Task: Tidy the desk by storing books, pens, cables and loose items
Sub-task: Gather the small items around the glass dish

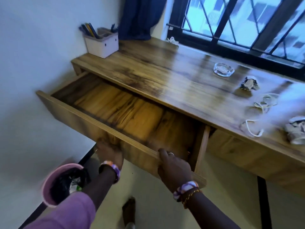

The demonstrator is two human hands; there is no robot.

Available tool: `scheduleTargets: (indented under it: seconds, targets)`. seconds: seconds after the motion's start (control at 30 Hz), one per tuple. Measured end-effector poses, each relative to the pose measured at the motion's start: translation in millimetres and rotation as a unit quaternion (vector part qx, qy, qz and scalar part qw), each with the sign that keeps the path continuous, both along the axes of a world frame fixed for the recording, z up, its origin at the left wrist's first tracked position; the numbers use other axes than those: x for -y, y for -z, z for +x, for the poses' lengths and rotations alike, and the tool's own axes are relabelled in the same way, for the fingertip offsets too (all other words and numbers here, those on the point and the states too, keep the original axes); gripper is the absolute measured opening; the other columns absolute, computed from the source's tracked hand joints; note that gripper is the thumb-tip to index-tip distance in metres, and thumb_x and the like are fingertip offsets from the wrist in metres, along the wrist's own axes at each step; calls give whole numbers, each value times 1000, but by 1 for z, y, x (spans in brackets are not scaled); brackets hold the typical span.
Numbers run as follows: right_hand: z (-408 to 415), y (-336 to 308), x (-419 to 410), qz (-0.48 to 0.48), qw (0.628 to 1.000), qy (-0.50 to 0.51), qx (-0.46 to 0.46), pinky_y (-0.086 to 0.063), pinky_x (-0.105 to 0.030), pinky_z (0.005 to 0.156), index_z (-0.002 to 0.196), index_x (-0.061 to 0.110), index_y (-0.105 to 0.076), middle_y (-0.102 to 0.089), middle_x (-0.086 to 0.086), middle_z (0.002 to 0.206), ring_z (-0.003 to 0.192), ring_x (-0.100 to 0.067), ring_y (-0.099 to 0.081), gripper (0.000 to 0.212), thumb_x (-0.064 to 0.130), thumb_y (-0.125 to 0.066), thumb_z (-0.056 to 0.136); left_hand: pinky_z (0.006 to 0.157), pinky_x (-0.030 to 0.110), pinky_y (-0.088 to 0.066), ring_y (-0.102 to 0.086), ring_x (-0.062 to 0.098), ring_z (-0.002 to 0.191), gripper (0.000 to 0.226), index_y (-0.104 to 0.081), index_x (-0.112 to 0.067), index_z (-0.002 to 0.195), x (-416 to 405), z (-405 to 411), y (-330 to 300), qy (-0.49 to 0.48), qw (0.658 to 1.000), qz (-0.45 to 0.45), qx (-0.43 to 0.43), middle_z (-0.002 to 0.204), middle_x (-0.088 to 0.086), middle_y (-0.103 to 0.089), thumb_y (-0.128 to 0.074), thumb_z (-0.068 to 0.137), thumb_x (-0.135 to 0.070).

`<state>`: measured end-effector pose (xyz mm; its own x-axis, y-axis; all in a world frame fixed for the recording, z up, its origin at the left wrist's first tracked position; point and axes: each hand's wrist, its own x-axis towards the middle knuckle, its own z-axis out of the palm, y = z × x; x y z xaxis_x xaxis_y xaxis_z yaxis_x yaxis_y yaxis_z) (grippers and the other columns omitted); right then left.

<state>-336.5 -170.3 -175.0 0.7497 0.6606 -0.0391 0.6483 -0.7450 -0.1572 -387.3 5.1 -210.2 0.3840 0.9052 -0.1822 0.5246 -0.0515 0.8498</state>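
while both hands hold the front panel of the open drawer (115, 111), the left hand (109, 153) curls under the panel's lower edge, its grip on the wood though its fingertips are hidden, and the right hand (173, 167) hooks over the top edge near the drawer's right end, fingers curled inside, grip closed on the panel. drawer is pulled well out from under the bench (165, 76); its wooden floor shows, contents unclear from blur. on the bench top: pen holder (103, 44) with pens at the far left corner by the wall, glass ashtray (223, 69) near the window, crumpled paper (249, 83) just past it, white cable (265, 101) loosely coiled further right, second white cable (251, 128) near the front edge, another crumpled wad (295, 131) at the right edge. pink bin (62, 184) with a black liner stands on the floor under the left arm. dark blue curtain (138, 17) hangs behind the bench.
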Motion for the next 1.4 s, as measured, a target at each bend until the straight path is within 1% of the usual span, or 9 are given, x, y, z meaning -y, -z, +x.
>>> scheduleTargets:
  seconds: [0.1,0.27,0.43,0.73,0.87,1.0,1.17,1.33,1.4]
  targets:
    - [-34,1,6,21,1000,-9,-22,-48,-37,74,128,21,-38,-58,-4,117,100,-29,-62,39,20,-43,89,92,51,-42,-42,42,119,76,-40,-2,134,34,-51,0,215,950,223,-37,137,25,-35,-71,65,-8]
    - [-93,-4,14,13,997,-44,-56,-49,-39,77,133,17,-32,-59,-12,117,104,-35,-59,51,13,-47,85,79,54,-51,-59,38,112,84,-59,-13,117,54,-107,-10,405,762,457,-217,118,13,-64,-83,39,-35]
    - [-135,-16,28,-36,987,-117,-104,-48,-38,80,139,21,-26,-59,-15,120,108,-36,-57,63,15,-54,84,76,42,-50,-66,29,89,44,-65,-15,92,51,-156,-28,427,767,434,-202,90,5,-67,-70,50,-28]
    - [-193,-17,50,-94,976,-158,-120,-45,-34,74,130,12,-35,-57,-18,116,104,-38,-58,47,23,-51,87,64,36,-54,-66,20,70,53,-63,-23,72,66,-226,-24,379,771,469,-204,73,-5,-63,-83,24,-32]
    - [-218,-12,52,-71,983,-127,-111,-41,-32,69,128,12,-36,-60,-18,113,101,-38,-59,44,20,-49,87,79,41,-50,-65,27,87,50,-64,-18,87,65,-249,-27,389,779,440,-219,88,1,-64,-81,41,-26]
    - [-231,-7,52,-69,989,-86,-97,-48,-35,72,124,10,-38,-61,-16,113,99,-36,-60,40,21,-50,88,108,39,-26,-34,26,129,49,-44,-12,126,69,-251,-41,436,770,363,-292,131,7,-45,-54,79,-18]
    - [-237,-11,50,-58,990,-49,-117,-41,-30,68,120,8,-42,-60,-19,111,98,-33,-59,36,28,-46,91,107,41,-29,-32,27,131,51,-40,-11,132,70,-249,-52,462,728,364,-353,137,10,-42,-53,83,-21]
    - [-227,-17,52,-45,984,-68,-156,-44,-33,70,110,5,-54,-59,-10,86,84,-28,-59,50,49,-34,96,110,60,-5,-44,25,125,58,-52,-22,124,76,-232,-68,449,703,358,-419,124,4,-57,-45,84,-63]
    - [-213,-20,46,-21,977,-37,-211,-44,-33,76,101,1,-61,-60,-12,85,86,-29,-59,58,49,-29,97,111,59,-9,-50,25,120,58,-57,-21,119,75,-225,-74,464,683,366,-429,119,4,-61,-46,83,-65]
